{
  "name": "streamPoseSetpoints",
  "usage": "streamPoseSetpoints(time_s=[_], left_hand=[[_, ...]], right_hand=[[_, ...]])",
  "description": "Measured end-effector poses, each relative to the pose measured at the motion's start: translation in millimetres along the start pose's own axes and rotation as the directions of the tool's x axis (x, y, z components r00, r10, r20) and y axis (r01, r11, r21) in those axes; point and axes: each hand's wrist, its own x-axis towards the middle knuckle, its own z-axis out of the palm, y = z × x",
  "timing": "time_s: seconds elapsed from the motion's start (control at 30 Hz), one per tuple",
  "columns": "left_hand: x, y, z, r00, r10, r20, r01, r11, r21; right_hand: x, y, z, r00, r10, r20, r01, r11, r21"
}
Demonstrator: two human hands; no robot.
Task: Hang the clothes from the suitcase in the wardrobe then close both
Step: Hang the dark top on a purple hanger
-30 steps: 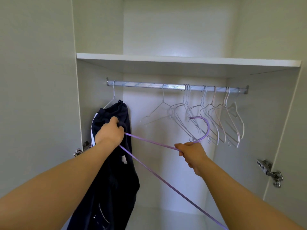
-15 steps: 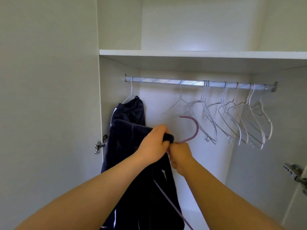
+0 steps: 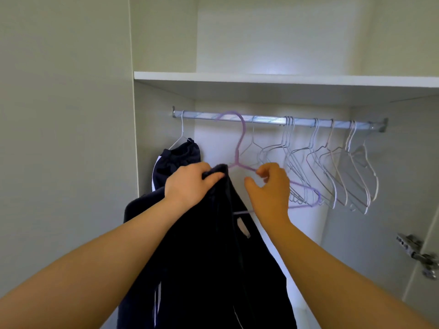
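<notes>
Purple plastic-coated wire forms the one coloured hanger [image 3: 237, 148] in the head view, and its hook sits over the single metal rail [image 3: 268, 119] under the one shelf [image 3: 261, 78] of the wardrobe [image 3: 164, 129]. Half a second ago that hook was below the rail, level with the hands; now it is on the bar, between the leftmost white hanger and the rest. The empty white wire hangers [image 3: 332, 167] number about eight, though the tight bunches overlap too much for a sure count. There are two dark garments. One, the hung garment [image 3: 178, 157], is navy with a white stripe and is on the white hanger at the rail's left end. The other, the navy garment [image 3: 209, 245], drapes in long folds from the purple hanger's left shoulder down past the lower edge of the picture, with a pale label on its inner face. Two hands are raised. The left hand [image 3: 190, 184] has its fingers curled around a bunched fold at the top of the navy garment, right beside the hanger's neck, as it did before. The right hand [image 3: 270, 188], which earlier clutched the hanger, now has loosely bent fingers and a thumb spread apart, with fingertips at the hanger's right arm; whether they grasp the wire cannot be told. One metal hinge [image 3: 418, 256] shows at the right.
</notes>
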Motion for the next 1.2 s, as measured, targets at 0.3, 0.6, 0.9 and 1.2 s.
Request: streamPoseSetpoints(time_s=[0.3,0.6,0.9,1.2], left_hand=[[8.1,-7.5,-29.7,0.970,-0.097,-0.225,0.065,0.987,-0.147],[21.6,-43.9,-90.2,0.889,-0.239,-0.391,0.127,0.948,-0.291],[-14.7,-88.0,-112.0,0.960,0.070,-0.269,0.006,0.962,0.272],[-26.3,-97.1,-101.6,0.958,0.257,-0.129,-0.162,0.851,0.499]], right_hand=[[-27.7,4.4,29.6,0.689,0.121,0.714,-0.289,0.950,0.118],[-33.6,46.0,28.2,0.459,0.424,0.781,0.261,0.775,-0.575],[-4.4,60.2,28.3,0.681,0.294,0.671,0.429,0.582,-0.691],[8.2,58.1,7.1,0.789,0.210,0.577,0.377,0.577,-0.725]])
